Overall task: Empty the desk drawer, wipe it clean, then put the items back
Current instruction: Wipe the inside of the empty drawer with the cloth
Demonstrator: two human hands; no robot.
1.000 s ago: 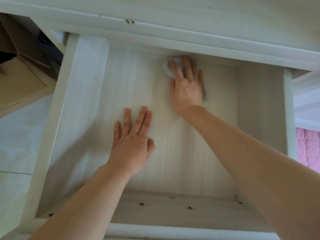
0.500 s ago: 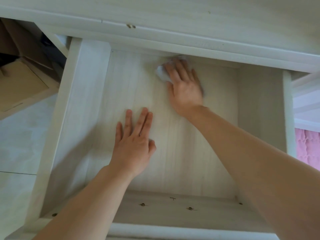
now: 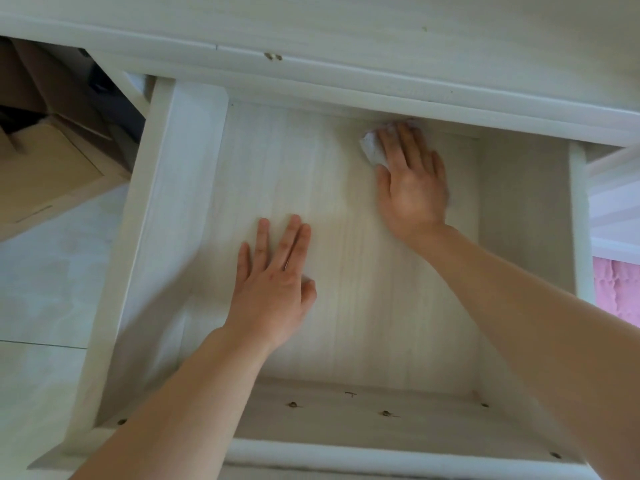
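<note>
Pale wood-grain drawer (image 3: pixel 180 188) stood open. Left hand (image 3: pixel 273 285) lay flat, fingers straight, on floor panel. Right hand (image 3: pixel 412 181), well apart, pressed crumpled white cloth (image 3: pixel 371 150) near back wall.

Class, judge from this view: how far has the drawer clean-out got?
Done: the drawer is open and holds no items, so it is emptied. In hand: the right hand presses a white cloth on the drawer floor near the back wall, while the left hand lies flat on the floor. Left: finishing the wipe and returning the items, none of which are in view.
</note>
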